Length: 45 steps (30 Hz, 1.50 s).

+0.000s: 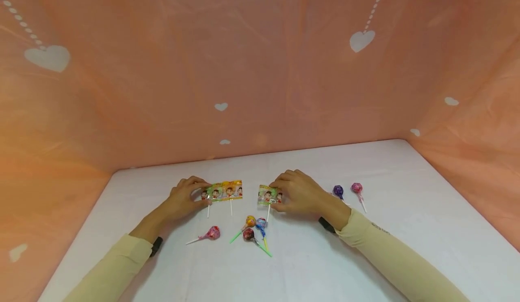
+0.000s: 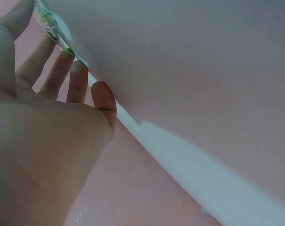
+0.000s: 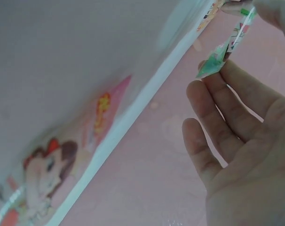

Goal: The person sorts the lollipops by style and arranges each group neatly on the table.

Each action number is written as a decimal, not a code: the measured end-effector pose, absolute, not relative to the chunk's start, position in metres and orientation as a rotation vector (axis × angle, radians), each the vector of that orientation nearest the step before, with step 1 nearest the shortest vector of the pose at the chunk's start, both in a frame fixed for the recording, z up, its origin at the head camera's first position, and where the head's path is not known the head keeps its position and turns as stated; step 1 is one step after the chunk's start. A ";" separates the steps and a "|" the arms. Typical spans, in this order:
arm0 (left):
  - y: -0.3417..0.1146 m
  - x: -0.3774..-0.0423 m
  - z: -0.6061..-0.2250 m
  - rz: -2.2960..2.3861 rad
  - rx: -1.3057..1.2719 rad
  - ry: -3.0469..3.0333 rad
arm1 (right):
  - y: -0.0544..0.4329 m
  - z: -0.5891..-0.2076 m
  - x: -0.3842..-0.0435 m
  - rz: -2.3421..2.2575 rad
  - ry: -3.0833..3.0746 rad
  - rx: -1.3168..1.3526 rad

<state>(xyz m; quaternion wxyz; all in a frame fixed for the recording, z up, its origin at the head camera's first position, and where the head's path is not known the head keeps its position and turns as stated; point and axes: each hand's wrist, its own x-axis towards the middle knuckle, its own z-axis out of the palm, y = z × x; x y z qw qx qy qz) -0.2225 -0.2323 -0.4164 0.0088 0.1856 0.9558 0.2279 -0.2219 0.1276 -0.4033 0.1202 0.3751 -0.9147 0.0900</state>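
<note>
My left hand [image 1: 184,197] pinches the left end of a flat lollipop in a green wrapper [image 1: 215,193], its white stick pointing down. Against that one lies an orange-wrapped flat lollipop [image 1: 233,190]. Across a gap, my right hand [image 1: 302,194] holds another green-wrapped flat lollipop [image 1: 266,195] between thumb and fingers. Both wrist views show the wrappers only edge-on, the left one [image 2: 51,26] and the right one [image 3: 236,35] at the fingertips. The right wrist view also has a pink flat wrapper [image 3: 55,165], which the right arm mostly hides from the head view.
Nearer me on the white table [image 1: 162,275] lie a pink ball lollipop [image 1: 213,233] and a cluster of yellow [image 1: 250,221], blue [image 1: 261,223] and dark red [image 1: 248,234] ones. Purple [image 1: 338,191] and pink [image 1: 357,188] ball lollipops lie beyond the right forearm. Orange cloth [image 1: 260,67] surrounds the table.
</note>
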 end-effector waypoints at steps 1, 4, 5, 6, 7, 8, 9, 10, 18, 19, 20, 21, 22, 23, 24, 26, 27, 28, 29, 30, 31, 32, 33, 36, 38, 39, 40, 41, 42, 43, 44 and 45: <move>-0.231 -0.223 -0.416 0.713 0.582 2.986 | 0.127 -0.403 -0.222 0.262 -2.672 1.095; -0.230 -0.222 -0.414 0.706 0.593 2.987 | 0.126 -0.402 -0.224 0.274 -2.673 1.107; -0.230 -0.222 -0.414 0.703 0.591 2.987 | 0.125 -0.402 -0.224 0.278 -2.671 1.112; -0.230 -0.222 -0.413 0.702 0.589 2.988 | 0.124 -0.402 -0.224 0.283 -2.669 1.118; -0.230 -0.222 -0.413 0.703 0.586 2.987 | 0.124 -0.403 -0.225 0.285 -2.670 1.123; -0.230 -0.222 -0.413 0.702 0.585 2.986 | 0.123 -0.403 -0.225 0.285 -2.663 1.131; -0.230 -0.222 -0.414 0.703 0.583 2.985 | 0.123 -0.403 -0.226 0.282 -2.656 1.135; -0.230 -0.222 -0.414 0.702 0.579 2.985 | 0.122 -0.404 -0.226 0.277 -2.654 1.136; -0.230 -0.222 -0.414 0.694 0.573 2.991 | 0.115 -0.404 -0.229 0.270 -2.680 1.128; -0.230 -0.222 -0.414 0.693 0.573 2.992 | 0.114 -0.404 -0.229 0.272 -2.678 1.134; -0.230 -0.221 -0.414 0.693 0.573 2.992 | 0.113 -0.404 -0.229 0.272 -2.676 1.138; -0.230 -0.221 -0.413 0.694 0.572 2.991 | 0.112 -0.404 -0.229 0.270 -2.674 1.145; -0.230 -0.221 -0.413 0.696 0.568 2.990 | 0.112 -0.403 -0.229 0.269 -2.670 1.152; -0.230 -0.221 -0.413 0.699 0.562 2.987 | 0.111 -0.403 -0.229 0.267 -2.665 1.158; -0.230 -0.221 -0.413 0.701 0.559 2.986 | 0.111 -0.403 -0.230 0.264 -2.659 1.161; -0.230 -0.221 -0.413 0.703 0.549 2.981 | 0.111 -0.404 -0.231 0.262 -2.648 1.164; -0.230 -0.221 -0.413 0.703 0.546 2.979 | 0.111 -0.404 -0.232 0.262 -2.643 1.165; -0.230 -0.221 -0.413 0.706 0.543 2.977 | 0.111 -0.404 -0.233 0.264 -2.636 1.165; -0.229 -0.221 -0.413 0.709 0.542 2.976 | 0.110 -0.404 -0.234 0.265 -2.632 1.166; -0.230 -0.221 -0.413 0.709 0.539 2.978 | 0.110 -0.404 -0.235 0.270 -2.629 1.167; -0.230 -0.222 -0.413 0.711 0.539 2.980 | 0.111 -0.403 -0.236 0.273 -2.628 1.167; -0.230 -0.222 -0.413 0.713 0.542 2.981 | 0.111 -0.403 -0.237 0.274 -2.629 1.165; -0.230 -0.222 -0.413 0.715 0.548 2.981 | 0.111 -0.403 -0.237 0.274 -2.633 1.163; -0.229 -0.221 -0.414 0.719 0.561 2.981 | 0.112 -0.403 -0.240 0.269 -2.646 1.157; -0.229 -0.221 -0.415 0.721 0.569 2.977 | 0.112 -0.403 -0.241 0.262 -2.649 1.161; -0.229 -0.221 -0.415 0.723 0.569 2.975 | 0.111 -0.403 -0.242 0.259 -2.647 1.165; -0.229 -0.221 -0.416 0.724 0.568 2.975 | 0.111 -0.403 -0.243 0.255 -2.641 1.170; -0.229 -0.220 -0.416 0.723 0.566 2.976 | 0.110 -0.403 -0.244 0.255 -2.635 1.176; -0.230 -0.221 -0.416 0.720 0.567 2.978 | 0.110 -0.402 -0.245 0.254 -2.628 1.181; -0.230 -0.221 -0.416 0.718 0.566 2.981 | 0.109 -0.402 -0.246 0.250 -2.621 1.185; -0.230 -0.221 -0.415 0.716 0.566 2.982 | 0.108 -0.402 -0.248 0.251 -2.612 1.186; -0.230 -0.221 -0.415 0.713 0.568 2.986 | 0.108 -0.401 -0.249 0.252 -2.603 1.187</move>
